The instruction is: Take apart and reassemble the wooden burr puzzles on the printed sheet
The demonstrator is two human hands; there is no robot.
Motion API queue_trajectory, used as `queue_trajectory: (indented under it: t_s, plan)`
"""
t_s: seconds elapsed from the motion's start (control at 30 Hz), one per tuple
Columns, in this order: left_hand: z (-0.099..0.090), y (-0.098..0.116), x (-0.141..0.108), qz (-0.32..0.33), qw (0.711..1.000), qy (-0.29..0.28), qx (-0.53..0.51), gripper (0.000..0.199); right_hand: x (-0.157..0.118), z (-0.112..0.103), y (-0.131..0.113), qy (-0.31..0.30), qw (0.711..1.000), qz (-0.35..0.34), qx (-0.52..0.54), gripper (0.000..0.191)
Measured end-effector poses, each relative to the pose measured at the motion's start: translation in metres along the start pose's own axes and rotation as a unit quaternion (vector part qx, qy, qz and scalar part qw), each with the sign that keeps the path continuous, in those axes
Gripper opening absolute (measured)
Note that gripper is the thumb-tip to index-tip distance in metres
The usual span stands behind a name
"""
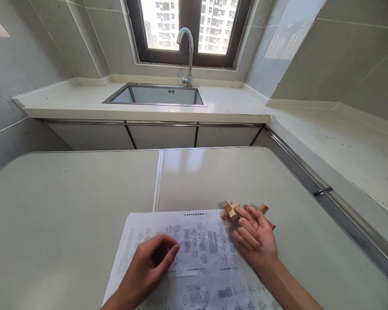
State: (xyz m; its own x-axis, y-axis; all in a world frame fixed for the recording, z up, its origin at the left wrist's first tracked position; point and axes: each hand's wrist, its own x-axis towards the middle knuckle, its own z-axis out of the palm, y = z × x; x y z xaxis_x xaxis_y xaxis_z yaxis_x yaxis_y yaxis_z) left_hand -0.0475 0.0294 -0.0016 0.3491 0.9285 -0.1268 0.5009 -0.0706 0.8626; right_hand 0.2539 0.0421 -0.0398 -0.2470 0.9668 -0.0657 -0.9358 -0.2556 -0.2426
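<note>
My left hand rests on the printed sheet, its fingers curled and the thumb tip near the index finger. Nothing shows in its hollow. At the sheet's top right corner, my right hand is turned partly palm-up, with fingers curled in among wooden puzzle pieces. An interlocked wooden burr puzzle touches or nearly touches its fingertips on the left. Notched wooden sticks show behind the thumb, partly hidden by the hand; the fingers seem closed on one. The sheet carries rows of small puzzle diagrams.
Beneath the sheet lies a pale tabletop with a seam strip. Beyond it are a white counter, a steel sink and a curved faucet under a window. Another counter runs along the right.
</note>
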Motion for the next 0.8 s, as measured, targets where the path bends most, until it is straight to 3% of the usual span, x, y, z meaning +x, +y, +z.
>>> queue_trajectory:
  t_s: [0.17,0.33,0.47,0.53,0.63,0.7,0.8]
  plan:
    - [0.000,-0.001,0.000,0.006,1.000,0.002,0.005,0.036,-0.004,0.012,-0.001,0.018,0.999,-0.014,-0.050,0.037]
    - [0.001,0.001,0.001,0.042,0.998,-0.014,0.036,0.031,-0.012,0.020,0.012,0.021,0.978,-0.038,-0.204,0.038]
    - [0.002,0.002,0.002,0.133,0.986,-0.014,0.100,0.009,-0.020,0.020,0.031,-0.016,0.959,0.034,-0.281,0.040]
    - [0.003,-0.001,0.005,0.168,0.976,-0.018,0.140,0.025,-0.023,0.025,0.037,-0.028,0.935,0.110,-0.336,0.038]
    - [0.004,-0.009,0.012,0.182,0.965,-0.019,0.189,0.054,-0.021,0.039,0.039,-0.068,0.862,0.183,-0.468,0.041]
    - [0.003,-0.014,0.018,0.183,0.960,-0.010,0.213,0.057,-0.015,0.050,0.037,-0.098,0.830,0.220,-0.503,0.041]
    - [0.001,-0.016,0.030,0.190,0.952,0.003,0.241,0.051,-0.004,0.061,0.035,-0.115,0.820,0.265,-0.494,0.037]
